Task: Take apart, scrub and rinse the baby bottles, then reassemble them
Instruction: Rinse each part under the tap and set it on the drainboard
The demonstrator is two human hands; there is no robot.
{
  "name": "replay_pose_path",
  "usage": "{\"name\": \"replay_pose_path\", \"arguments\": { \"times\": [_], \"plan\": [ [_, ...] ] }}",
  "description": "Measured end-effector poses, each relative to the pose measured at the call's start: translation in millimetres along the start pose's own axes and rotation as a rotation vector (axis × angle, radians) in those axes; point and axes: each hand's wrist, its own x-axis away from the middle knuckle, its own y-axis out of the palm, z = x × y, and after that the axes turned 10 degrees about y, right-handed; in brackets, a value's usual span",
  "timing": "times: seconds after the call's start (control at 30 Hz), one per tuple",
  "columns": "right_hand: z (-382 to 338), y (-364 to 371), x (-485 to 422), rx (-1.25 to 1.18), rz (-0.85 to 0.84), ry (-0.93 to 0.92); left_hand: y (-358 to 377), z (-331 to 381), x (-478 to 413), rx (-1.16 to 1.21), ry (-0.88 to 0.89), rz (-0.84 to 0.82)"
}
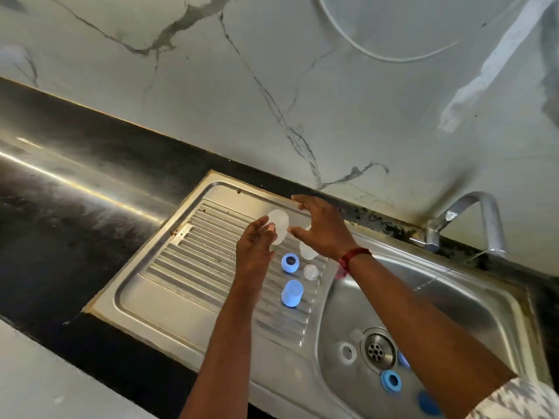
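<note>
Risk: clear bottle (279, 222) may slip from left hand (255, 249) pinch, knock blue ring (290, 263) off drainboard (181, 267); right hand (320, 234) spread wide, empty.

1. The light is soft and a bit dim.
2. A bright streak shines on the black counter (60, 173), near its left edge.
3. The steel drainboard (169, 285) gleams.
4. Straight lines bend near the picture's edges.
5. The clear bottle (278, 223) and left hand (255, 252) look slightly blurry.

A home kitchen: steel sink (423, 297), tap (472, 219), dark counter (75, 207), marble wall (272, 71).
</note>
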Motion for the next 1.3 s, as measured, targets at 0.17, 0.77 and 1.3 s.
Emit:
{"name": "replay_pose_path", "arguments": {
  "times": [0.17, 0.77, 1.3],
  "plan": [
    [27, -20, 44, -0.065, 0.117, 0.061, 33, -1, 24, -0.029, 0.030, -0.120],
    [154, -40, 169, -0.177, 0.118, 0.397, 121, -72, 111, -0.174, -0.169, -0.363],
    [250, -19, 209, -0.155, -0.131, 0.594, 124, -117, 136, -0.438, -0.265, -0.297]
  ]
}}
